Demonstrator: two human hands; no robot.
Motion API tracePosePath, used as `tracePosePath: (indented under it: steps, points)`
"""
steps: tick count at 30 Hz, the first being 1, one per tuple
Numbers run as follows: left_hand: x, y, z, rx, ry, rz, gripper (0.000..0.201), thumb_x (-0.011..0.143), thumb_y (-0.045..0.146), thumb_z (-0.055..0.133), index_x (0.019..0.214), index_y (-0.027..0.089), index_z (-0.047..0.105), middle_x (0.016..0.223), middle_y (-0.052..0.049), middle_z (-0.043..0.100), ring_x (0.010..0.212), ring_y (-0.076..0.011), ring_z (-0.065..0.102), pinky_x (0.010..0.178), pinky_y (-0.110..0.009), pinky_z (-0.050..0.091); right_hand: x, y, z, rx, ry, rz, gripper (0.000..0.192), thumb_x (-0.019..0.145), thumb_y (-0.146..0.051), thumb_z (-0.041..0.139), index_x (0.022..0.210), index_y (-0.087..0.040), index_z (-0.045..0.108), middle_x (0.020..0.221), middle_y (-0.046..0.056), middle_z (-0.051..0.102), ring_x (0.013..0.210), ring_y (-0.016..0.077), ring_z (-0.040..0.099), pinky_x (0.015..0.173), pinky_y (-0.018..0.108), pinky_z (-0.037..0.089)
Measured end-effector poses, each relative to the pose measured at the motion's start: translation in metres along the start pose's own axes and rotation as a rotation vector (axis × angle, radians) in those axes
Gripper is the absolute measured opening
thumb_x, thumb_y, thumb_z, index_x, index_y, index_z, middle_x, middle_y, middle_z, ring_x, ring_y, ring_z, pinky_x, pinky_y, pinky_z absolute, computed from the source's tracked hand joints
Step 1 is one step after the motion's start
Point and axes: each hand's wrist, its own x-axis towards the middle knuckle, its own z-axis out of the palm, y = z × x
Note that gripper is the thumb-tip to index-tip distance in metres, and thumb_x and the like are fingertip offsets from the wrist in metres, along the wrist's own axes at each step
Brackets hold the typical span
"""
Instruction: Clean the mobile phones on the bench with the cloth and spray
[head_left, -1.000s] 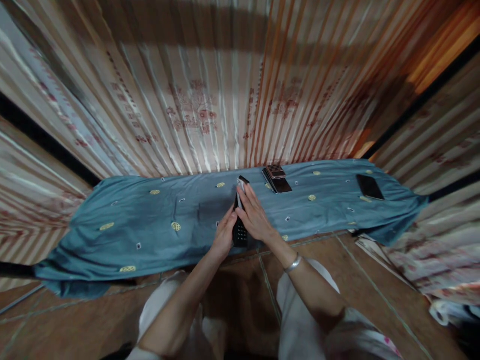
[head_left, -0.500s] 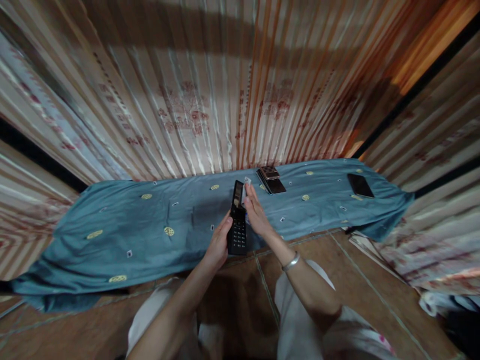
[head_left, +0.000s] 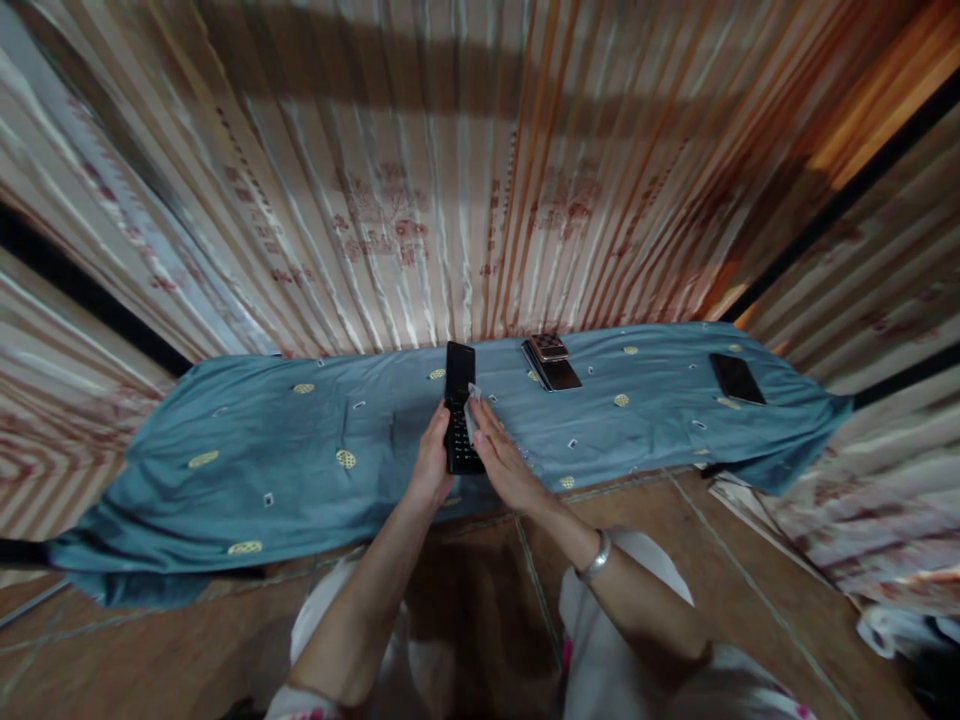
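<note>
A black flip phone (head_left: 460, 370), unfolded with its screen half away from me and its keypad nearer, is gripped along the left edge by my left hand (head_left: 430, 455). My right hand (head_left: 501, 455) wears a silver bangle at the wrist and presses a small white wipe (head_left: 472, 412) over the upper keypad and the hinge area. Part of the keypad is hidden under these fingers. The phone is held above a blue cloth (head_left: 300, 450) printed with yellow and white motifs.
On the blue cloth, right of the phone, lies a stack of dark flat devices (head_left: 559, 372) with a checkered folded one (head_left: 549, 346) on top. Farther right is a black phone or tablet (head_left: 737, 378). Striped curtains (head_left: 390, 220) surround the bench; tiled floor (head_left: 750, 560) shows below.
My right hand has moved the wipe from beside the screen down onto the upper keypad. The phone is turned flatter and sits slightly farther left.
</note>
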Motion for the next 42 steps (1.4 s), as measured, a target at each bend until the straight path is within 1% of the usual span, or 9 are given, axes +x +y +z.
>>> tracePosePath:
  steps: [4,7,9,13,18,24,29,35,42]
  points:
    - [0.003,0.004,-0.003,-0.042,0.043,-0.043,0.024,0.078,0.032,0.066,0.096,0.017,0.072,0.099,-0.003,0.074,0.096,-0.0165,0.066,0.090,-0.026,0.045,-0.011,0.000,0.005,-0.073,-0.022,-0.031,0.062,0.099,-0.053,0.028,0.153,-0.026,0.016,0.162,0.002,0.012,0.149,0.0177,0.010,0.121,0.044,0.015]
    - [0.004,0.006,-0.004,-0.109,0.087,-0.101,0.016,0.079,0.028,0.064,0.088,0.016,0.071,0.082,0.000,0.072,0.074,-0.0119,0.065,0.075,-0.023,0.047,-0.019,-0.002,0.007,-0.168,-0.036,-0.071,0.061,0.099,-0.049,0.028,0.153,-0.024,0.016,0.162,0.005,0.013,0.149,0.0194,0.011,0.121,0.046,0.016]
    - [0.004,0.008,-0.004,-0.155,0.109,-0.127,0.013,0.080,0.027,0.063,0.085,0.016,0.069,0.076,0.001,0.070,0.068,-0.0110,0.063,0.070,-0.022,0.047,-0.023,-0.004,0.008,-0.220,-0.039,-0.147,0.059,0.100,-0.045,0.029,0.153,-0.025,0.015,0.161,0.005,0.015,0.149,0.0199,0.010,0.121,0.048,0.016]
    - [0.003,0.011,-0.002,-0.184,0.118,-0.164,0.011,0.081,0.025,0.062,0.081,0.015,0.067,0.073,0.000,0.069,0.065,-0.0114,0.063,0.070,-0.023,0.048,-0.026,-0.008,0.006,-0.264,-0.034,-0.254,0.055,0.101,-0.037,0.031,0.153,-0.024,0.019,0.160,0.006,0.022,0.148,0.0195,0.013,0.121,0.049,0.018]
    - [0.000,0.012,0.002,-0.164,0.111,-0.219,0.012,0.083,0.025,0.060,0.083,0.016,0.067,0.073,0.000,0.068,0.062,-0.0107,0.062,0.067,-0.022,0.049,-0.018,-0.002,-0.008,-0.229,0.006,-0.232,0.047,0.100,-0.024,0.029,0.146,-0.026,0.039,0.152,0.005,0.038,0.142,0.0173,0.033,0.118,0.042,0.029]
    - [-0.002,0.008,0.005,-0.161,0.090,-0.286,0.017,0.088,0.026,0.054,0.085,0.016,0.067,0.071,0.000,0.068,0.061,-0.0117,0.062,0.066,-0.024,0.050,-0.008,0.002,-0.020,-0.320,0.126,-0.187,0.045,0.094,-0.017,0.035,0.132,-0.022,0.057,0.138,0.011,0.052,0.128,0.0229,0.050,0.108,0.045,0.043]
    - [0.000,0.004,0.001,-0.170,0.093,-0.239,0.017,0.084,0.033,0.061,0.080,0.017,0.066,0.070,0.001,0.067,0.064,-0.0121,0.063,0.068,-0.023,0.050,-0.009,-0.011,-0.015,-0.402,0.157,-0.267,0.047,0.095,-0.017,0.033,0.140,-0.019,0.047,0.129,0.013,0.059,0.122,0.0234,0.054,0.107,0.046,0.043]
    - [0.005,0.006,-0.006,-0.129,0.141,-0.205,0.021,0.080,0.036,0.064,0.073,0.017,0.060,0.060,0.004,0.060,0.050,-0.0089,0.055,0.055,-0.020,0.045,-0.026,-0.028,-0.004,-0.460,0.029,-0.424,0.037,0.097,-0.014,0.035,0.127,-0.017,0.057,0.124,0.014,0.061,0.114,0.0226,0.056,0.100,0.040,0.048]
    - [-0.001,0.001,0.000,-0.065,0.170,-0.271,0.018,0.078,0.031,0.062,0.067,0.017,0.058,0.051,0.006,0.054,0.043,-0.0079,0.051,0.048,-0.020,0.041,-0.026,-0.024,-0.002,-0.469,-0.028,-0.452,0.044,0.096,-0.011,0.034,0.136,-0.019,0.051,0.128,0.013,0.057,0.110,0.0227,0.055,0.095,0.039,0.051]
